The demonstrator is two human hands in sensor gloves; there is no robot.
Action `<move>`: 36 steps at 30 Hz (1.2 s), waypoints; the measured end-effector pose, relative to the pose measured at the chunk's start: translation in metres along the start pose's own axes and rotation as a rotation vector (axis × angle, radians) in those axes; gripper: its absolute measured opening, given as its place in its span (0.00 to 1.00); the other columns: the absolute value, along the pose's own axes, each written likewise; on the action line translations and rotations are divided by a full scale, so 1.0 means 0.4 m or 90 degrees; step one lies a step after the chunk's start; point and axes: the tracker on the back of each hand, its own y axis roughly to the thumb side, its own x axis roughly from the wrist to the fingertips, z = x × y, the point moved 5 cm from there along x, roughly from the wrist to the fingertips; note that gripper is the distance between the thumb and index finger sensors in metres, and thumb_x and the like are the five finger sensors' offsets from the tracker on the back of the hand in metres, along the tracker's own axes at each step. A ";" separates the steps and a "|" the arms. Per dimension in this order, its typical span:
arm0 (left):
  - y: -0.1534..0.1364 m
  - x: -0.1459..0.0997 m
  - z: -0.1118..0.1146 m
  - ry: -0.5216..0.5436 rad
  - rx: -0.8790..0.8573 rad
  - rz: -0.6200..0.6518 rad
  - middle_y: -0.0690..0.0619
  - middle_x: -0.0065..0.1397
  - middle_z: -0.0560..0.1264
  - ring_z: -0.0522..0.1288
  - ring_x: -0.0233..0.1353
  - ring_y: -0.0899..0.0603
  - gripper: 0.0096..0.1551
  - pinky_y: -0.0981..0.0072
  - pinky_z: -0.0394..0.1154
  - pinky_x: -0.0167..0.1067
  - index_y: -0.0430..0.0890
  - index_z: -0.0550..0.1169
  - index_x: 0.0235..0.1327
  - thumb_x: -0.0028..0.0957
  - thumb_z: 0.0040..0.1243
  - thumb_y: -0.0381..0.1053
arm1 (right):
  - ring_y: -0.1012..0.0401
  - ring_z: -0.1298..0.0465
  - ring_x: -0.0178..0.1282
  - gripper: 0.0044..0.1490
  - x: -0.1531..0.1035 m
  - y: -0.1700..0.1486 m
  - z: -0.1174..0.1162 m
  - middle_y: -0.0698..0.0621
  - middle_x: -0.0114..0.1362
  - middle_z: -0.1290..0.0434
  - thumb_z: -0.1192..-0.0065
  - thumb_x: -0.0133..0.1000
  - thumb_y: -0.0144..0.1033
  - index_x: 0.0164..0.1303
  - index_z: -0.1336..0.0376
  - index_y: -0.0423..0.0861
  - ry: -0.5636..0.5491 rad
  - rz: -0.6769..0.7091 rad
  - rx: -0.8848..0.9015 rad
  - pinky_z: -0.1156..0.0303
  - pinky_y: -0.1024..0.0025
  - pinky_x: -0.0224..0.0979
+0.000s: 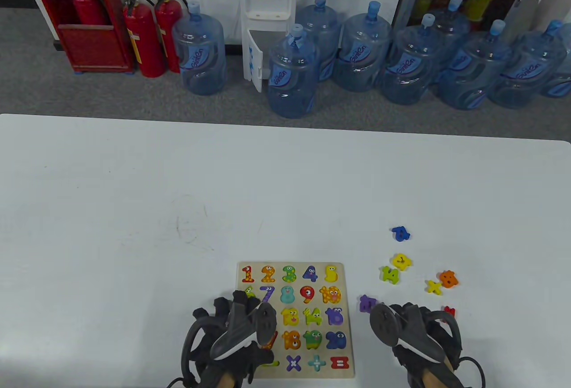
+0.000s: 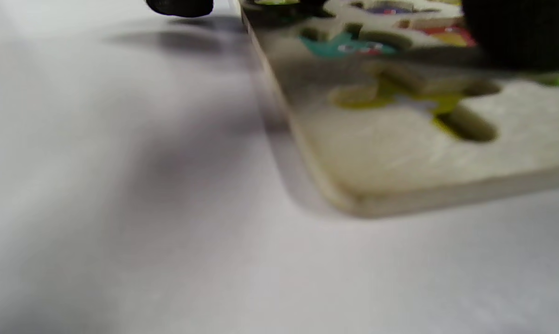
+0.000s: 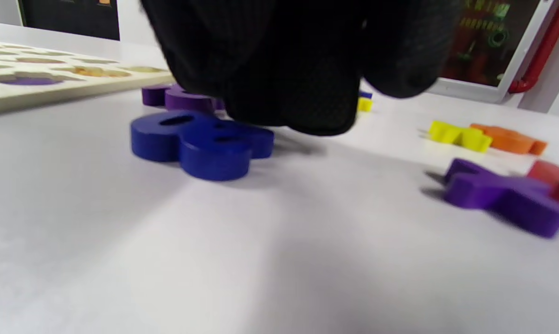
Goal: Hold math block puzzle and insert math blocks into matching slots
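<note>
The wooden number puzzle board (image 1: 343, 316) lies flat near the table's front edge. My left hand (image 1: 243, 305) rests on the board's left side with its fingers stretched out. In the left wrist view the board (image 2: 400, 157) shows empty recessed slots; one fingertip (image 2: 179, 7) sits on the table beside its edge. My right hand (image 1: 401, 316) is just right of the board. Its fingers (image 3: 298, 93) hang down over a dark blue block (image 3: 204, 144) that lies flat on the table. They are not wrapped round it. A purple block (image 3: 182, 98) lies just behind.
Loose blocks lie scattered right of the board: blue (image 1: 400, 233), yellow (image 1: 401, 262), green (image 1: 390, 274), a yellow cross (image 1: 433, 286), orange (image 1: 448, 278), purple (image 1: 367, 303) and red (image 1: 448, 311). A purple cross (image 3: 506, 195) lies near my right hand.
</note>
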 end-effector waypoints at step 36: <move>-0.046 -0.025 -0.010 0.063 -0.038 -0.020 0.47 0.81 0.46 0.54 0.83 0.28 0.62 0.16 0.52 0.68 0.50 0.52 0.76 0.29 0.60 0.71 | 0.61 0.20 0.47 0.43 0.003 0.031 -0.046 0.43 0.67 0.33 0.33 0.35 0.43 0.65 0.40 0.51 0.089 -0.035 -0.053 0.23 0.64 0.53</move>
